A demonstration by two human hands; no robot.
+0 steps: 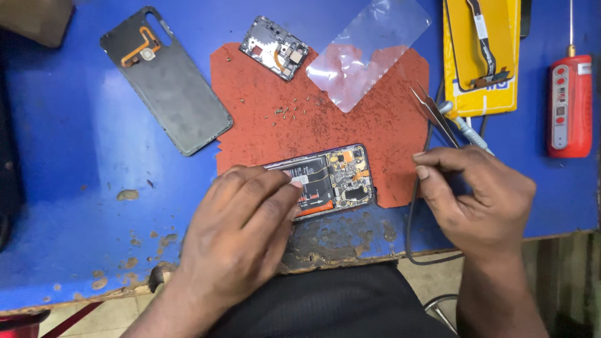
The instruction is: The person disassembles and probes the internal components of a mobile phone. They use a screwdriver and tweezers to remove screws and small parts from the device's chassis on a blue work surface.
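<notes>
An opened phone (335, 178) lies on a red mat (263, 131), its black battery and circuit board exposed. My left hand (241, 228) rests over the phone's left half, with the fingertips pinching a small white tab on the battery. My right hand (479, 197) sits to the right of the phone and grips metal tweezers (435, 116), whose tips point up and away from the phone. Several tiny screws (288, 111) lie scattered on the mat above the phone.
The phone's grey back cover (172, 87) lies upper left on the blue table (75, 163). A small inner frame piece (275, 47) and a clear plastic film (366, 50) sit at the mat's top. A yellow-backed screen part (482, 56) and a red tool (568, 103) lie on the right. A black cable (416, 241) loops over the chipped front edge.
</notes>
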